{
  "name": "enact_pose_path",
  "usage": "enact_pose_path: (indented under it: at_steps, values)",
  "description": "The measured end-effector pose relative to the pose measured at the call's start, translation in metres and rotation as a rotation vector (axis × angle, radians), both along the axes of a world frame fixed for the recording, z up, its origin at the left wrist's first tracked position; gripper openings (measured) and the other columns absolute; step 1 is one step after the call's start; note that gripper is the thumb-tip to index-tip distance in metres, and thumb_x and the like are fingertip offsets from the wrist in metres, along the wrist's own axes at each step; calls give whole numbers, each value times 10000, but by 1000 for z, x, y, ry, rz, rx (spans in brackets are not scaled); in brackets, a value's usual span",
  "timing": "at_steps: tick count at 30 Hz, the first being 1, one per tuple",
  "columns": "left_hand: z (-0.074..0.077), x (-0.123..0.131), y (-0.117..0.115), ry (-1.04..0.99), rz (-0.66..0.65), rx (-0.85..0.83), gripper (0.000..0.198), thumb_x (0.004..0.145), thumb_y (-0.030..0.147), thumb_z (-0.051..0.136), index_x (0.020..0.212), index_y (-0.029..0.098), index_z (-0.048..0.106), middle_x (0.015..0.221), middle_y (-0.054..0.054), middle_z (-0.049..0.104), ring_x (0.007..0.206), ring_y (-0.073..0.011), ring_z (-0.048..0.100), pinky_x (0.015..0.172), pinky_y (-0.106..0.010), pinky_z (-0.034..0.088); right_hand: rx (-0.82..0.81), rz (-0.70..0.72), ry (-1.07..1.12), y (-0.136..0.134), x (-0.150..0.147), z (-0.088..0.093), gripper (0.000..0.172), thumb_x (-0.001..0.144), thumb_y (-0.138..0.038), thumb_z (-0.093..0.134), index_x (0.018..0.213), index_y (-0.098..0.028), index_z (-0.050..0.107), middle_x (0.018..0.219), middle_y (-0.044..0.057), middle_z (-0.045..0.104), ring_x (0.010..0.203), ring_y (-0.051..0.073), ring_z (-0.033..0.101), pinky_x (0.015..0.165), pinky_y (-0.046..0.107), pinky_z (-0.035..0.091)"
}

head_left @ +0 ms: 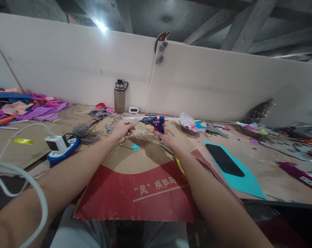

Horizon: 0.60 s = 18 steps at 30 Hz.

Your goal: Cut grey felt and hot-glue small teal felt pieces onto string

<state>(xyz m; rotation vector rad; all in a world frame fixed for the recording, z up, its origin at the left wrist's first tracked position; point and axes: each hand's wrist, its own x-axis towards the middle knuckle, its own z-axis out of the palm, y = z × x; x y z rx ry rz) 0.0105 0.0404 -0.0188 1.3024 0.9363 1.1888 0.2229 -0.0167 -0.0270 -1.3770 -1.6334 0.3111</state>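
The work looks under way rather than finished. The right hand has its grip closed around a blue hot glue gun, held above the cardboard sheet on the bench, nozzle towards the left hand. That hand's fingertips are pinched together; what they hold is too small to tell. A cyan cutout lies on the cardboard, and no completed join can be made out.

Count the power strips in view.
2: a blue-and-white strip beside the left forearm, and a magenta-and-white strip at the picture's right edge. Clutter may hide others.
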Motion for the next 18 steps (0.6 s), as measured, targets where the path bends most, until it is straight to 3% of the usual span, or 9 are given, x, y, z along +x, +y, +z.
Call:
enact_pose_path:
  at_steps: [5, 11, 18]
  values:
    - [2, 0, -2, -2, 7, -28, 156, 746, 146, 627, 602, 102, 585, 534, -3, 541, 387, -22, 400, 334, -142, 231, -134, -78, 101, 0, -1, 5, 243, 748, -295, 612, 971, -210, 562, 800, 37, 624, 706, 175, 571, 664, 289, 444]
    - [1, -1, -2, -26, -39, -30, 113, 714, 192, 681, 673, 111, 614, 650, -41, 617, 449, -40, 475, 326, -141, 210, -311, -136, 251, 8, 8, 2, 164, 773, -199, 559, 931, -176, 519, 610, -34, 526, 478, 106, 487, 470, 217, 382]
    - [4, -1, -6, -34, -154, -9, 180, 690, 246, 729, 757, 116, 624, 866, -86, 671, 627, -74, 596, 355, -126, 229, -423, -381, -208, 8, 23, 2, 162, 742, -293, 641, 831, -159, 626, 685, 60, 626, 617, 151, 559, 527, 223, 379]
